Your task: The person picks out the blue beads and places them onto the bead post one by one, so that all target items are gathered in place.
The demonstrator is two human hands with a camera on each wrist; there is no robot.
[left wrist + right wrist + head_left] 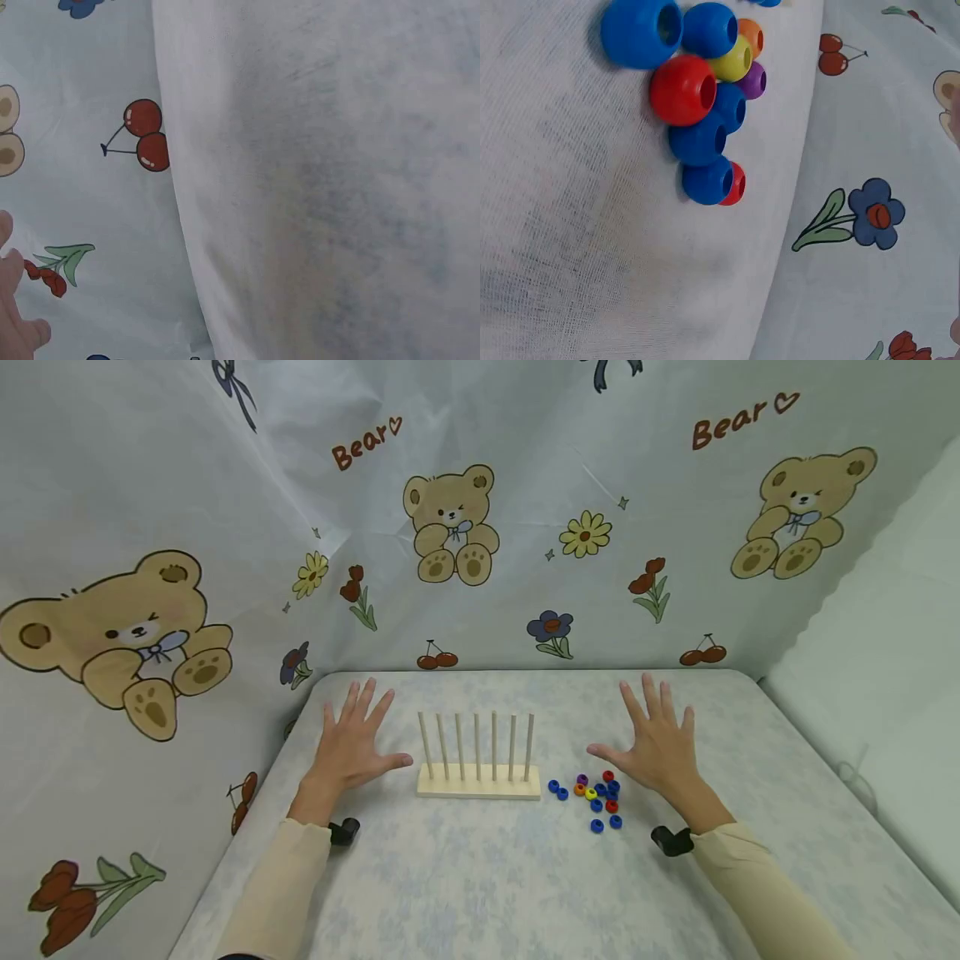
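Note:
In the head view my left hand (350,752) is spread out with its thumb pointing at a wooden peg rack (478,782). Several thin upright dowels rise in a row from the rack's flat base. On the other side my right hand (660,747) is also spread, fingers straight, holding nothing. Just left of and below it lies a loose cluster of round beads with holes: mostly blue beads (597,826), plus red beads (612,807), a yellow bead (591,793), an orange bead (580,790) and a purple bead (582,779). The right wrist view shows the red bead (682,90) among blue ones up close.
A pale mottled cloth covers the table (465,893). Behind and to the left hangs a curtain (525,443) printed with bears, flowers and cherries. A plain white surface (900,652) borders the table's right side. Black wrist cameras (345,832) sit at both cuffs.

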